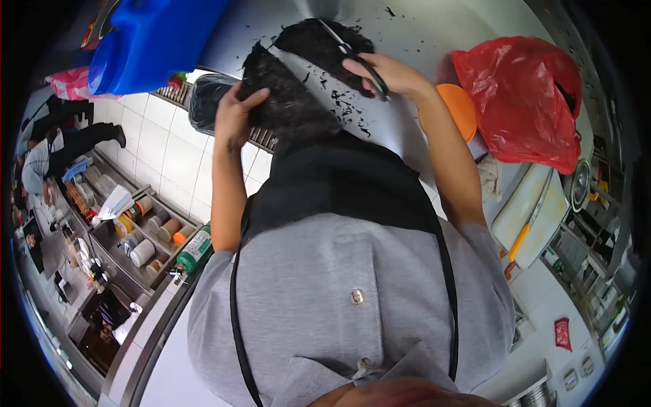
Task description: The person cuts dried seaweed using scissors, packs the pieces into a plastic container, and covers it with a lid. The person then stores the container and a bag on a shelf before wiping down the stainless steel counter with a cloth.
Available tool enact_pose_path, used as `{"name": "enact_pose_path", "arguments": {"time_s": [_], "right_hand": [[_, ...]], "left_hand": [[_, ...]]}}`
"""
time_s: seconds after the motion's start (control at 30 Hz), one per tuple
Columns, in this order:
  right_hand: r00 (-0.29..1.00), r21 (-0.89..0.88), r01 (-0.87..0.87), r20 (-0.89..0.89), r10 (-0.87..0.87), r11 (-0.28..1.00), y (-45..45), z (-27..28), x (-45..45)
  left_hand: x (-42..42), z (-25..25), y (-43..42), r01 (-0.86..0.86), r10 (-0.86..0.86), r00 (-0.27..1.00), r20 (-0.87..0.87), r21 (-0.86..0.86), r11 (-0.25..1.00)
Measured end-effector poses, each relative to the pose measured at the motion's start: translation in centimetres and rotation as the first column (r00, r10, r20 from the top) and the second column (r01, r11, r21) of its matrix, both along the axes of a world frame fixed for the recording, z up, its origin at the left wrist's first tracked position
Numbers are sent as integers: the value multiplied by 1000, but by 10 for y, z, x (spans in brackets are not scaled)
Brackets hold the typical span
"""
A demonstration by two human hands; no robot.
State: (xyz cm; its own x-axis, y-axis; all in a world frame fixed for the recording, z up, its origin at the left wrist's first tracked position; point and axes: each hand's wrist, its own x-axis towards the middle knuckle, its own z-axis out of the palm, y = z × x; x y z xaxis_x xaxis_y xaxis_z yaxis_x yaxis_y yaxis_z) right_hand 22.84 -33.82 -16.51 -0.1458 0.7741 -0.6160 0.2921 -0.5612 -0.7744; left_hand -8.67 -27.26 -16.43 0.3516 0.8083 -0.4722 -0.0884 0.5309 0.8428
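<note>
In the head view, a pair of scissors [346, 50] lies slantwise over a metal table [413, 30], its handles in the right hand [385, 73]. That hand's fingers are curled closed around the handles, with the thumb side toward the left; how far the 2 blades are parted, I cannot tell. Directly under the blades is the right sheet [308, 44], black and flat on the table.

The left hand [236, 114] is left of the scissors and has hold of the left sheet [285, 102], also black. Its thumb is spread over the top and the other fingers are at the outer edge, partly hidden, so the gap between them is small. This sheet slants from the hand toward the black apron [332, 176], which is below the scissors.

Small black scraps [344, 108] are strewn on the table below the scissors. Far left of the scissors are a blue jug [163, 41] and, lower, a lined bin [209, 102]. To their right are an orange bowl [458, 112] and a red plastic bag [519, 95]; lower right, a yellow-handled knife [520, 242] rests on a cutting board [514, 209].
</note>
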Motion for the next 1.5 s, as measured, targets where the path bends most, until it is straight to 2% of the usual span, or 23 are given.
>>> {"name": "enact_pose_path", "arguments": {"time_s": [0.03, 0.17, 0.2, 0.27, 0.33, 0.37, 0.4, 0.47, 0.57, 0.63, 0.7, 0.87, 0.93, 1.0, 1.07, 1.2, 1.3, 1.5], "right_hand": [[990, 90, -83, 119, 72, 993, 0, -2, 5], [998, 47, -33, 52, 30, 998, -23, 9, 15], [994, 112, -36, 110, 23, 993, -26, 4, 17], [985, 177, -54, 171, 24, 983, -35, 6, 14], [996, 376, -56, 85, 26, 925, -59, 27, 6], [992, 307, -129, 34, 124, 943, -68, 42, 7], [991, 303, -136, 44, 129, 943, -79, 44, 10], [933, 356, -298, -90, 350, 886, -97, 42, 17], [891, 249, -393, -136, 434, 885, -110, 49, 18], [892, 213, -401, -130, 433, 891, -109, 56, 13], [892, 184, -410, -123, 435, 893, -106, 57, 11], [898, 304, -343, -171, 405, 889, -107, 55, 20], [895, 307, -362, -150, 421, 880, -107, 54, 18], [893, 236, -417, -73, 444, 878, -100, 53, 9], [898, 256, -418, -29, 439, 872, -89, 50, 0], [888, 331, -442, 32, 458, 834, -75, 50, -9], [908, 350, -377, -41, 416, 857, -75, 49, -12], [964, 274, -170, -155, 218, 947, -83, 39, -22]], "left_hand": [[-20, 0, 6, -69, 69, 998, -10, 26, 997], [-56, 18, 7, -226, 225, 974, 15, 78, 971], [-51, 18, 7, -236, 235, 972, 13, 83, 968], [-30, 11, 9, -414, 400, 900, 174, 58, 908], [-6, 20, 12, -385, 365, 888, 279, 19, 923], [4, 22, 14, -379, 344, 880, 327, 51, 924], [13, 21, 18, -373, 318, 871, 375, 82, 924], [23, 24, 24, -361, 301, 876, 376, 98, 927], [37, 30, 30, -324, 260, 903, 342, 143, 935], [41, 30, 32, -294, 234, 928, 289, 184, 938], [50, 36, 32, -304, 231, 922, 310, 214, 928], [36, 40, 43, -393, 316, 900, 301, 243, 887], [30, 38, 47, -397, 308, 894, 327, 255, 882], [39, 39, 41, -370, 285, 900, 330, 232, 899], [55, 44, 29, -342, 276, 910, 309, 186, 921], [69, 46, 18, -306, 227, 918, 327, 216, 927], [68, 47, 17, -309, 230, 914, 333, 209, 928], [68, 42, 19, -300, 218, 918, 331, 220, 928]]}}
